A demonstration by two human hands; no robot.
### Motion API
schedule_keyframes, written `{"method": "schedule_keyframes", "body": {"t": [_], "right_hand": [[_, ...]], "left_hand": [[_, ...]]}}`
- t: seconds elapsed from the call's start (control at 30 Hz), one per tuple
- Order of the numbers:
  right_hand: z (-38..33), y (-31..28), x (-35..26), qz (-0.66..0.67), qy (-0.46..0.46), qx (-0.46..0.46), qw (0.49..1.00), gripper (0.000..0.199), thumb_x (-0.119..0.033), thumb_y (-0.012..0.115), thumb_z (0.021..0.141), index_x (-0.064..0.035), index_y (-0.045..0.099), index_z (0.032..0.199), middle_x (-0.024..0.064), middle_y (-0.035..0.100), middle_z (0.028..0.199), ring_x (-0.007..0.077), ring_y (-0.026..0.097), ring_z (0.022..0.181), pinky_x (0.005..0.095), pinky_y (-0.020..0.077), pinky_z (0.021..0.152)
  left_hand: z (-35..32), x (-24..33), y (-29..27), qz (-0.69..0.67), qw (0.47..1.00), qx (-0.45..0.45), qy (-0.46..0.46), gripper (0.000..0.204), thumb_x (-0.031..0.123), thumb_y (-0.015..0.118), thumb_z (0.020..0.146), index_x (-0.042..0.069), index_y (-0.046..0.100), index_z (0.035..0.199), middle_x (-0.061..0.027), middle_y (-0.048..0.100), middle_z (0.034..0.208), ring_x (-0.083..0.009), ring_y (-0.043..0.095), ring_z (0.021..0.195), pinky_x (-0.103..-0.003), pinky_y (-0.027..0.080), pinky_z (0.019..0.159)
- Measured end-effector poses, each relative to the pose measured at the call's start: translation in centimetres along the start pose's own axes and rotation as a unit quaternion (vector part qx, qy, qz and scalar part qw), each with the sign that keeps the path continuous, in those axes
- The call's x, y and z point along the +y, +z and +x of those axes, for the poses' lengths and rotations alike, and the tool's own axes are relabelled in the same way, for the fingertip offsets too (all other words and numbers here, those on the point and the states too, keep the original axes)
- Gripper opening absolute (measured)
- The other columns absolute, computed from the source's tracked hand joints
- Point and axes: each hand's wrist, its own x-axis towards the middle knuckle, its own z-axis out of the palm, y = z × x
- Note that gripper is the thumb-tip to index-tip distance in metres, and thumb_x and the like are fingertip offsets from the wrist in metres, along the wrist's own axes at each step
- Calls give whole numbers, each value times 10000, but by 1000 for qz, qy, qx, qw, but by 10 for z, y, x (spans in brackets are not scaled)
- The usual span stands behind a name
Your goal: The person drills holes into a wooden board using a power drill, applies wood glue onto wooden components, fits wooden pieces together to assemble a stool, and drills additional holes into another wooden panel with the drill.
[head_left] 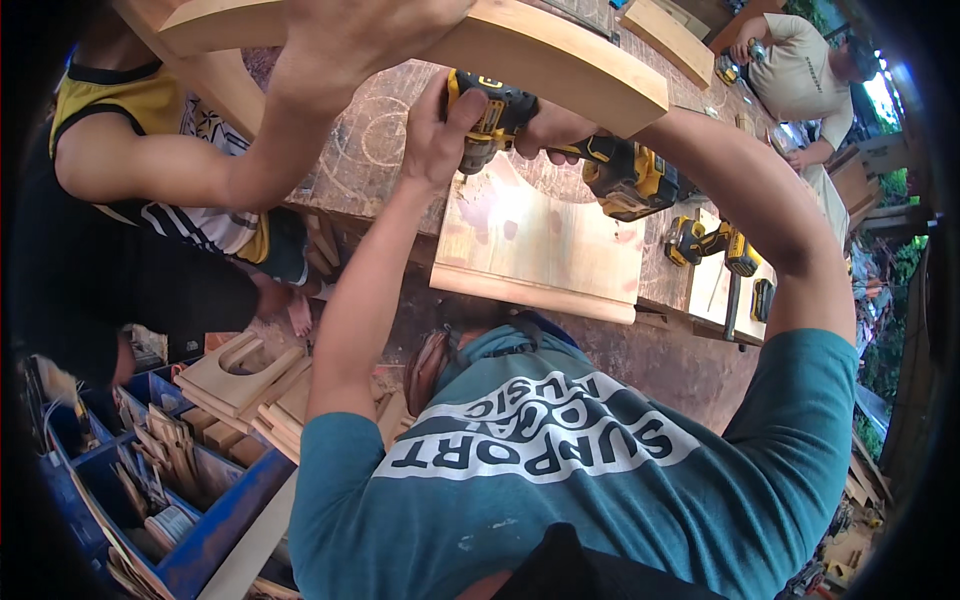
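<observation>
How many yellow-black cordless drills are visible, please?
3: one drill in the left hand and right hand; another drill on the brown wooden workbench; apparently a third drill in a co-worker's hand. More may be hidden.

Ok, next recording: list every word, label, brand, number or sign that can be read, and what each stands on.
Printed wording isn't copied here, only where it stands.
Teal T-shirt: large block letters, upside down in the view, legible.
Held yellow-and-black drill: markings too small to read.
Cream shirt, upper right: print too small to read.
</observation>
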Motion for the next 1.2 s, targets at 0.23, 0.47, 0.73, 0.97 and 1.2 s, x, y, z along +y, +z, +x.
{"method": "schedule_keyframes", "body": {"t": [0.23,0.47,0.73,0.97,1.2], "right_hand": [[-23,-17,2,112,-25,94,989,288,-119,719,794,-9,671,1056,86,660,705,143,623,534,295,524,496],[-68,-26,32,244,-16,246,938,194,-125,706,828,-17,700,989,72,648,672,126,601,517,282,511,502],[-151,8,71,313,93,320,890,342,-112,697,842,19,667,1157,91,712,936,117,630,658,289,525,607],[-164,58,91,364,108,377,845,257,-65,724,803,2,707,1050,41,658,764,132,622,634,286,507,600],[-112,62,134,292,98,526,792,254,-53,794,784,13,714,1016,53,705,826,145,686,721,295,565,658]], "left_hand": [[-128,-78,-38,388,913,119,-50,653,322,728,891,-47,506,1383,-235,561,1374,-384,516,1301,-465,385,1114],[-164,-79,-2,589,783,-197,29,655,350,657,907,-40,502,1409,-241,459,1506,-401,325,1474,-571,190,1224],[-108,-68,-44,699,670,-152,-199,800,533,488,998,-79,378,1503,-267,272,1628,-424,211,1529,-636,113,1222],[-120,-96,-56,597,800,-60,8,450,267,652,930,35,622,1314,-290,466,1448,-486,357,1404,-704,163,1173],[-129,-118,-35,632,773,-58,29,351,220,638,933,34,684,1227,-200,589,1334,-441,462,1340,-663,233,1172]]}}
